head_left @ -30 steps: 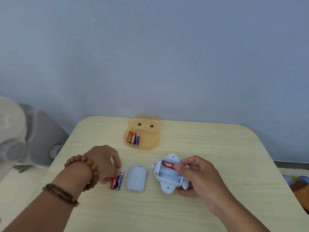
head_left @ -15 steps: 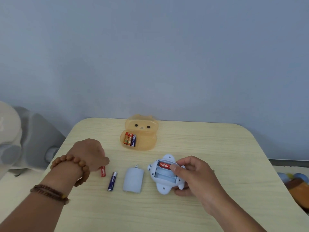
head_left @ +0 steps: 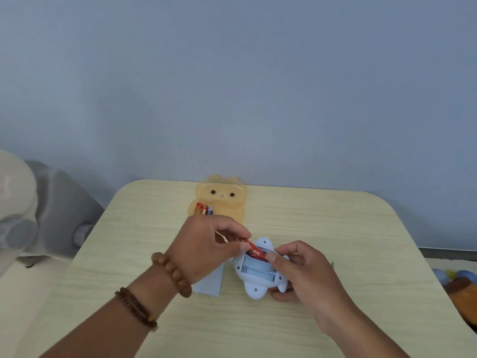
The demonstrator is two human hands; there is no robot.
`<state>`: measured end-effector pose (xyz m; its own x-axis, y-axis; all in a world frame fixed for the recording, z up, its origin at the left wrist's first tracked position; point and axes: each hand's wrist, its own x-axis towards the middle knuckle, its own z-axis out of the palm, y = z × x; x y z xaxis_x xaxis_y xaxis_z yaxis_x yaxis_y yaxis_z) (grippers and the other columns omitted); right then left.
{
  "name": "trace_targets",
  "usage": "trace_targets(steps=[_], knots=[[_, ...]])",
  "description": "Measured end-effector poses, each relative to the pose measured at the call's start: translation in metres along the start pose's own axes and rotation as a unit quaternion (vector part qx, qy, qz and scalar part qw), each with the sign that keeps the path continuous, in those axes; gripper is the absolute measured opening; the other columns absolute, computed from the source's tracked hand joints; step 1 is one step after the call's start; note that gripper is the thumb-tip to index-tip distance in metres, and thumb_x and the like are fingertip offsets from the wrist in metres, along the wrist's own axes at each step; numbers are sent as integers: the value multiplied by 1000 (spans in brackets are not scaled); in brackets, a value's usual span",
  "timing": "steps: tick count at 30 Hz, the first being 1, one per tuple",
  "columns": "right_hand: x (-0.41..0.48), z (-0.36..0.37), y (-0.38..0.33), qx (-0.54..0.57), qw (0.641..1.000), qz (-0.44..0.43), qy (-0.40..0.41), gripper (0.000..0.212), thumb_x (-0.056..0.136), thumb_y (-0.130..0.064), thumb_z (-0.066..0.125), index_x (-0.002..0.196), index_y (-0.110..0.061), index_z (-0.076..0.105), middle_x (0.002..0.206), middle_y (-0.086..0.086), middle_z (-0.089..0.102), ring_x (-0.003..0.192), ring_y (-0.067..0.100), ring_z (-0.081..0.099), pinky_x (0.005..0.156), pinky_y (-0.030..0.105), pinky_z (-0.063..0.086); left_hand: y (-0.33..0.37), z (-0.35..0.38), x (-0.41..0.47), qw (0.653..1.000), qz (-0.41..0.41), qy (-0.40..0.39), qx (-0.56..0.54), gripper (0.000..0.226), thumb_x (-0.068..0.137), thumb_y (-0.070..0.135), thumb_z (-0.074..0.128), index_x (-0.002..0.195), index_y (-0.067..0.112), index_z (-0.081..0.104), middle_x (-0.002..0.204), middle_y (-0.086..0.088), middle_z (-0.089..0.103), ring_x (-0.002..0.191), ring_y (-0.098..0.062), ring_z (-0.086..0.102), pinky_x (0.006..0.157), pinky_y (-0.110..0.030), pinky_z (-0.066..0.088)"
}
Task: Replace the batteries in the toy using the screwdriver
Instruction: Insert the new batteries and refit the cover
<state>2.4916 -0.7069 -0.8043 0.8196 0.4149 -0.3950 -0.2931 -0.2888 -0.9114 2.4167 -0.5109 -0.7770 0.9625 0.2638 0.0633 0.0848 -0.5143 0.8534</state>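
Two bare hands are working together over a pale wooden table (head_left: 335,228), seen from above by the person wearing the camera. The left hand (head_left: 206,244) is reaching in from the lower left, its wrist carrying two bead bracelets (head_left: 170,273), and its thumb and fingertips are pinching one end of a red battery (head_left: 254,250). The right hand (head_left: 307,270) is coming in from the lower right, cradling the far side of a white toy (head_left: 254,282) with fingers curled under it, while its thumb is pressing on the battery's other end. The toy is lying on its front on the table near the centre, with its open battery compartment (head_left: 258,268) facing up and its rounded head end pointing away from the person. The battery's long axis is running across the compartment, slanting from upper left down to lower right, with the left end raised and the right end sitting in the far slot. The nearer slots are looking empty. A light blue compartment cover (head_left: 209,286) is lying flat just left of the toy, partly hidden under the left wrist. At the table's far edge, an orange bear-faced tray (head_left: 229,202) is holding three batteries (head_left: 204,209) side by side, their long axes pointing roughly away from the person.
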Motion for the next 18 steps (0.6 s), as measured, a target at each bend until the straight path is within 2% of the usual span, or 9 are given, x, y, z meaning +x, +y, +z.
trace_targets(steps=[4, 10, 13, 18], knots=[[0, -2, 2, 9, 1000, -6, 1, 14, 89, -22, 76, 95, -11, 71, 89, 14, 76, 85, 38, 74, 66, 48, 66, -2, 3, 1, 998, 36, -30, 38, 14, 76, 17, 83, 88, 24, 78, 82, 13, 74, 78, -7, 69, 75, -24, 56], [1, -3, 5, 4, 1000, -20, -5, 14, 90, -27, 74, 94, -13, 71, 87, 17, 75, 86, 38, 74, 67, 46, 66, -3, -4, 2, 986, 106, -54, 115, 13, 78, 21, 81, 89, 26, 78, 82, 14, 70, 77, -6, 67, 71, -19, 54], [1, -4, 6, -3, 999, -30, -12, 13, 91, -27, 74, 94, -14, 71, 86, 11, 76, 85, 36, 74, 67, 45, 66, 0, 4, 4, 973, 133, -58, 178, 12, 79, 23, 80, 91, 26, 77, 84, 14, 67, 74, -3, 62, 72, -23, 53], [2, -3, 6, -23, 999, -42, -15, 11, 91, -28, 74, 91, -17, 71, 83, 6, 77, 82, 32, 75, 70, 50, 65, 2, 12, 6, 966, 104, -60, 231, 13, 82, 27, 76, 95, 27, 76, 91, 11, 63, 76, 1, 52, 75, -24, 50]])
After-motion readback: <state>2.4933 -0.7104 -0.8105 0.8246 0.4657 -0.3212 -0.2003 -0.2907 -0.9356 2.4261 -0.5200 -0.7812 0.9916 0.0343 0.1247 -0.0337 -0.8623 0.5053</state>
